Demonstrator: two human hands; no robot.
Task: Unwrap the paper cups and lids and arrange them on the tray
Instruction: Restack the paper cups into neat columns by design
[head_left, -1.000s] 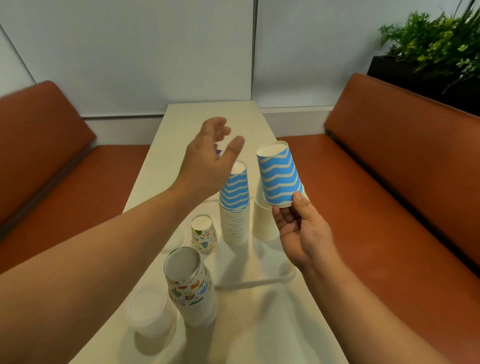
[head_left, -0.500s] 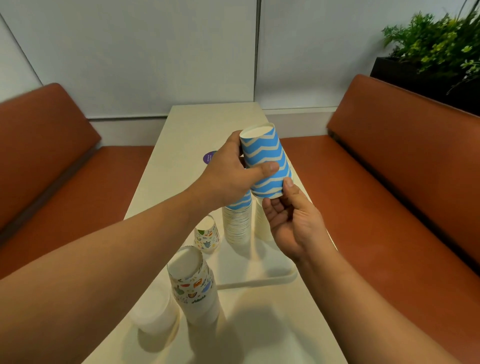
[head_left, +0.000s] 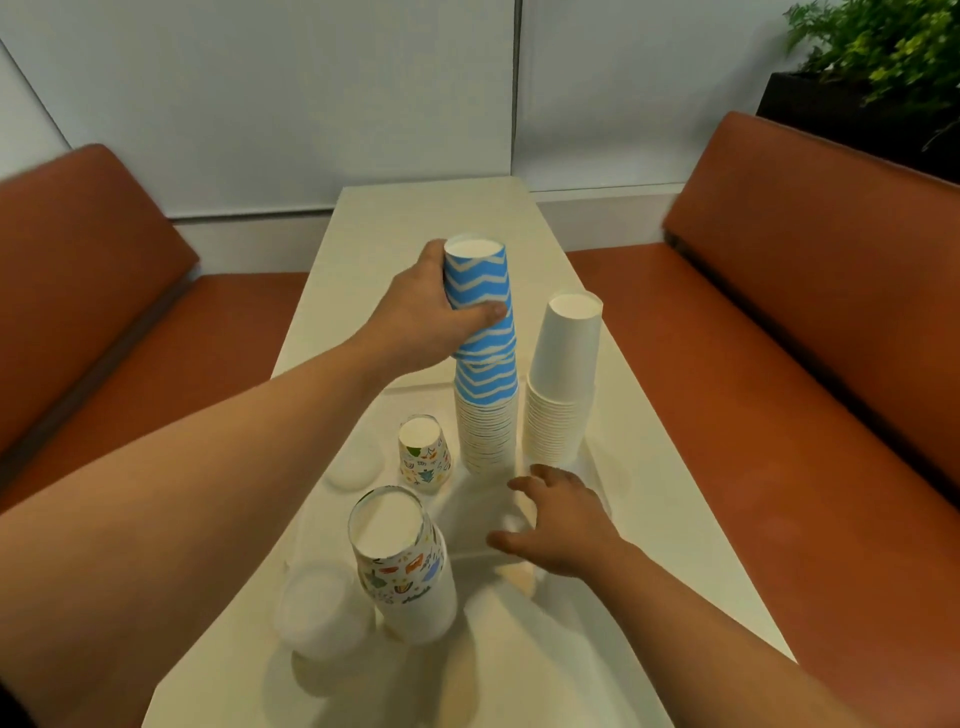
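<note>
My left hand (head_left: 415, 317) grips an upside-down blue zigzag cup (head_left: 480, 291) that sits on top of the tall stack of blue zigzag cups (head_left: 485, 421) on the white tray (head_left: 592, 457). A stack of plain white cups (head_left: 563, 384) stands right of it. A single small patterned cup (head_left: 423, 457) stands in front of the blue stack. My right hand (head_left: 558, 525) hovers open, palm down, over the tray's near edge. A patterned cup stack (head_left: 405, 566) and a stack of clear lids (head_left: 322, 613) stand nearer to me.
A single clear lid (head_left: 356, 465) lies left of the small patterned cup. The long cream table (head_left: 649, 467) runs between two orange benches (head_left: 805, 364). A potted plant (head_left: 878, 57) stands at the back right.
My left hand took the blue cup from my right hand and set it down onto the blue stack. My right hand let go and dropped toward the tray's near edge.
</note>
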